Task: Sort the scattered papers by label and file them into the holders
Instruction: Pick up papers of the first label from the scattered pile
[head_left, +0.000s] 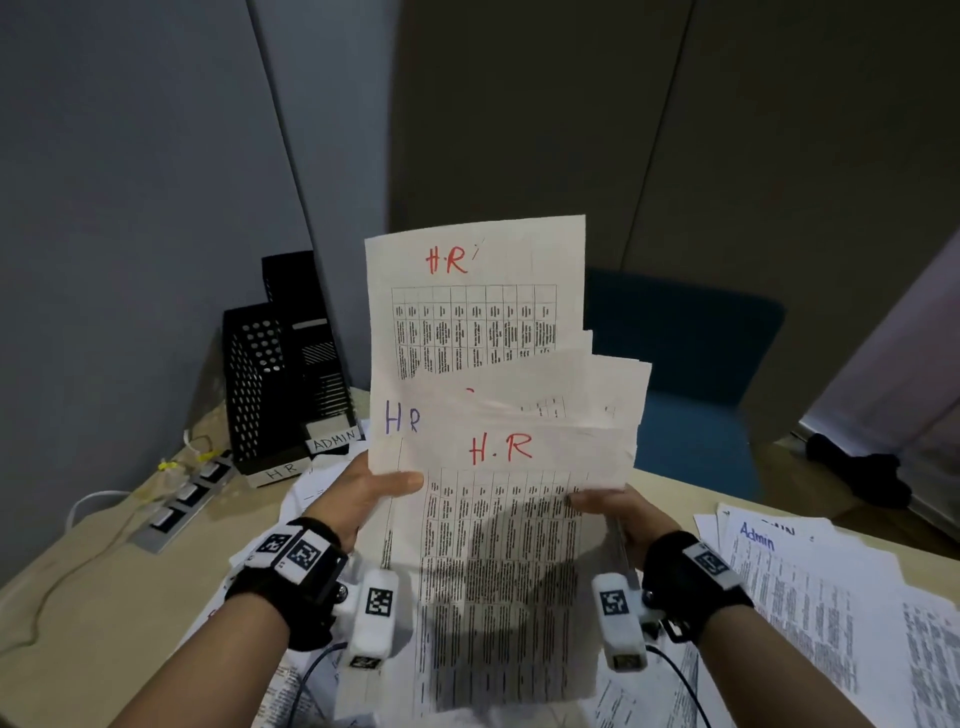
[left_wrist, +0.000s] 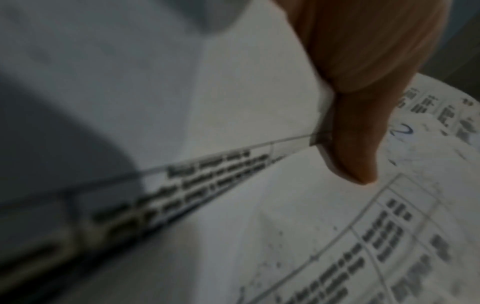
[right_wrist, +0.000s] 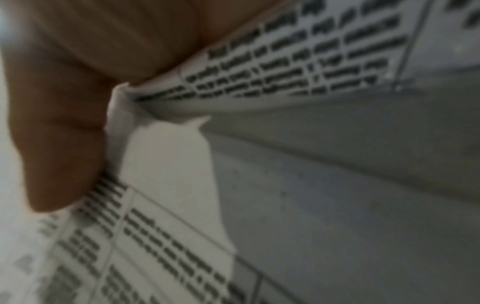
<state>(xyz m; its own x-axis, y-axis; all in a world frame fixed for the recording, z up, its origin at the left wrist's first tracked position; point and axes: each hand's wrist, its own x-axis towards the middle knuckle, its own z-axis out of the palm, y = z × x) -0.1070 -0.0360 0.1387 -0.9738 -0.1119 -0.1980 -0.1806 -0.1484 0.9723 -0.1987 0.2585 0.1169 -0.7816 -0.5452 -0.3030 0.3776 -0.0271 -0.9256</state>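
A fanned bundle of white sheets marked "H.R" (head_left: 498, 452) is held upright above the desk, between both hands. My left hand (head_left: 379, 491) pinches its left edge, thumb on the front; the thumb (left_wrist: 358, 144) presses the sheets (left_wrist: 259, 92) close up. My right hand (head_left: 605, 506) pinches the right edge, its thumb (right_wrist: 59, 144) clamping the paper edges (right_wrist: 155, 127). Two black mesh holders stand at the back left: one tagged "HR" (head_left: 260, 384), one tagged "ADMIN" (head_left: 317, 358).
A pile of "Admin" papers (head_left: 810, 582) lies on the desk at right, and more loose sheets (head_left: 311, 493) lie under the hands. A power strip (head_left: 182, 499) with cables sits at left. A blue chair (head_left: 691, 374) stands behind the desk, grey partitions beyond.
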